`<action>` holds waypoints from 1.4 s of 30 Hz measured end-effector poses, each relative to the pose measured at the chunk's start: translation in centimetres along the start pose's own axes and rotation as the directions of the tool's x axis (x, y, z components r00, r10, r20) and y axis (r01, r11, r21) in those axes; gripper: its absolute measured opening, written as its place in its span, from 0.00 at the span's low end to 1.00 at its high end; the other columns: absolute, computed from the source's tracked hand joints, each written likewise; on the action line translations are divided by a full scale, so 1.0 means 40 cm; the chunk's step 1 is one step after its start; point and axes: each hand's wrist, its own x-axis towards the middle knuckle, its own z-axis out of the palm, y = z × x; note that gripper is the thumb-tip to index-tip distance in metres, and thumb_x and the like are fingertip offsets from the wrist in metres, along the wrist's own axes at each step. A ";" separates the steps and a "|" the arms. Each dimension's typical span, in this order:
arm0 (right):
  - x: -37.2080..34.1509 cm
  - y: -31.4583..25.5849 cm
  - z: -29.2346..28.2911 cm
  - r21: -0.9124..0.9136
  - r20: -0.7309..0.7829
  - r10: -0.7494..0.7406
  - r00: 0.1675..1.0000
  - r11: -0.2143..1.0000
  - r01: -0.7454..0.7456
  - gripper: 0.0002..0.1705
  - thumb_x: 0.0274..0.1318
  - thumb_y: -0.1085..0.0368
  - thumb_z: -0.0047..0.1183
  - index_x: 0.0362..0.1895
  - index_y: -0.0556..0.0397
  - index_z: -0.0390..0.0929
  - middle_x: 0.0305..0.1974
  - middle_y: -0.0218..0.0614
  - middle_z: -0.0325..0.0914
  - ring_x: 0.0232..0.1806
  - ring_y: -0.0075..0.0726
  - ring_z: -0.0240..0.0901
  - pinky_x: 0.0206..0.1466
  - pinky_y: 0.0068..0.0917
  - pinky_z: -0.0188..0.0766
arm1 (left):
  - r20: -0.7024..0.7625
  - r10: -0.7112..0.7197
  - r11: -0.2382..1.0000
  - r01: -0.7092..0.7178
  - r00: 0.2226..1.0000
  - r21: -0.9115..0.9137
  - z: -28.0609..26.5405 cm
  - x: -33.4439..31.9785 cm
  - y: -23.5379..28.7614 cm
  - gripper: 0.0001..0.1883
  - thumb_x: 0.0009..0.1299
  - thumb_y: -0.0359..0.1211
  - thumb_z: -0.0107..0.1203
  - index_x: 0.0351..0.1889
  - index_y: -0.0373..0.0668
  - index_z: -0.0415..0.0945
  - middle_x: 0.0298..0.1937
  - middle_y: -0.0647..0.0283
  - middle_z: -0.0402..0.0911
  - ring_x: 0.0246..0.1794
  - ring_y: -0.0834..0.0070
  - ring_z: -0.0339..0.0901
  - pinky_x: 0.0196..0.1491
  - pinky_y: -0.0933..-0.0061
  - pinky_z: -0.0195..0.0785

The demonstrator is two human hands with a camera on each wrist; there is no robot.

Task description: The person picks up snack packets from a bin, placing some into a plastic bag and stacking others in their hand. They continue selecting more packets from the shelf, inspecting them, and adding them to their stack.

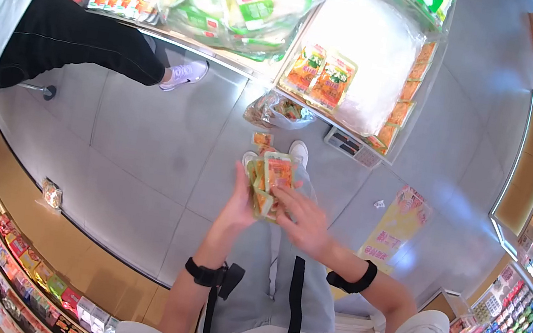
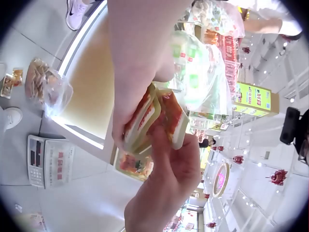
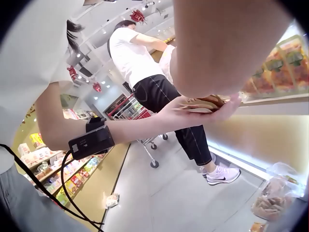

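Several flat food packets with orange-red contents (image 1: 278,170) are held in front of the body. My left hand (image 1: 242,199) grips the stack from the left, its thumb pointing up along the edge. From the right, my right hand (image 1: 303,221) reaches onto the stack, and in the left wrist view its thumb and finger pinch one packet (image 2: 175,115) that leans apart from the others. The left hand (image 3: 212,113) cradles the packets (image 3: 202,103) from below in the right wrist view, where the right hand's fingers are hidden.
Ahead stands a display counter (image 1: 269,83) with bagged goods and two similar packets (image 1: 332,81). A plastic bag (image 1: 274,112) lies on the floor beside a scale (image 1: 352,146). Another person (image 3: 140,63) stands to the left near a cart (image 3: 133,108). Stocked shelves (image 1: 21,260) curve behind.
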 end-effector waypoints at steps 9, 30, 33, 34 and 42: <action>-0.063 0.025 0.225 0.310 0.162 0.016 0.987 0.948 -0.066 0.11 0.42 0.65 0.57 0.32 0.53 0.70 0.49 0.39 0.70 0.50 0.42 0.69 0.44 0.31 0.71 | -0.387 -0.007 1.000 -0.001 0.922 -0.020 -0.254 -0.111 0.026 0.32 0.60 0.27 0.45 0.64 0.44 0.52 0.56 0.47 0.67 0.51 0.57 0.71 0.53 0.57 0.67; -0.489 0.678 1.302 -0.554 0.550 0.606 0.575 0.780 -0.292 0.21 0.36 0.54 0.63 0.31 0.53 0.72 0.36 0.38 0.69 0.44 0.42 0.67 0.48 0.38 0.63 | -0.500 0.381 0.881 -0.470 0.778 -0.061 -0.981 -0.099 0.088 0.28 0.62 0.29 0.47 0.62 0.53 0.55 0.54 0.44 0.67 0.45 0.54 0.74 0.46 0.53 0.72; -0.453 0.673 1.261 -0.394 0.568 0.204 0.797 0.918 0.046 0.16 0.37 0.56 0.61 0.27 0.53 0.74 0.38 0.42 0.67 0.46 0.45 0.65 0.48 0.39 0.61 | -0.543 0.357 0.896 -0.444 0.760 -0.033 -0.958 -0.104 0.087 0.28 0.62 0.29 0.47 0.62 0.54 0.55 0.55 0.44 0.67 0.46 0.54 0.74 0.46 0.54 0.71; -0.409 0.665 1.246 -0.364 0.522 0.168 0.836 0.930 0.040 0.14 0.38 0.57 0.60 0.27 0.53 0.75 0.40 0.44 0.67 0.47 0.46 0.64 0.49 0.39 0.61 | -0.523 0.353 0.896 -0.441 0.776 -0.050 -0.952 -0.101 0.089 0.28 0.62 0.29 0.47 0.62 0.54 0.55 0.55 0.44 0.67 0.46 0.54 0.73 0.46 0.54 0.71; -0.314 0.674 1.318 -0.396 0.576 0.515 0.634 0.855 -0.334 0.13 0.41 0.62 0.57 0.34 0.53 0.79 0.48 0.50 0.67 0.54 0.54 0.60 0.53 0.42 0.61 | -0.489 0.318 0.925 -0.378 0.812 -0.027 -0.905 -0.080 0.105 0.29 0.61 0.30 0.49 0.61 0.53 0.54 0.53 0.45 0.68 0.45 0.55 0.74 0.46 0.56 0.71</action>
